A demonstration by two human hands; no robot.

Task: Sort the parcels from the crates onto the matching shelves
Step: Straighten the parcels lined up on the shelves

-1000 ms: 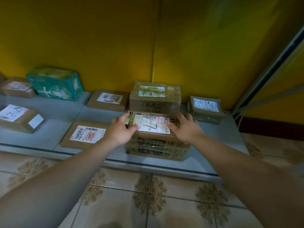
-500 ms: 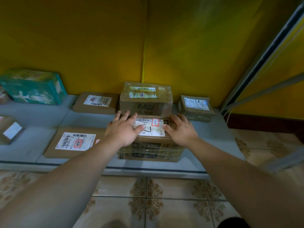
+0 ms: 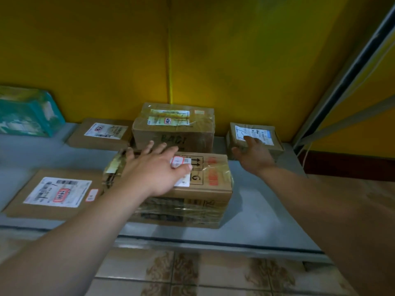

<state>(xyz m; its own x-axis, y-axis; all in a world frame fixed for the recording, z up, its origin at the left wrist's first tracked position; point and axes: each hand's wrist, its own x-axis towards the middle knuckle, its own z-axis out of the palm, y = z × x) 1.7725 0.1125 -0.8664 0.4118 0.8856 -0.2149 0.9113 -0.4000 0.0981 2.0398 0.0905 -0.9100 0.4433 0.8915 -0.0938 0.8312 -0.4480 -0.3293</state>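
Both hands held the box point(image 3: 215, 178) on the shelf point(image 3: 256, 210) at centre frame a second ago, but now the right hand point(image 3: 255, 155) has come off, fingers loosely apart, while the left hand point(image 3: 154, 171) lies flat on top (placed, I judge).

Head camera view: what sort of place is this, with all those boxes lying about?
Probably a parcel depot or pickup room. Taped cardboard parcels with printed shipping labels lie spread on a low grey shelf against a yellow wall, above a tiled floor.
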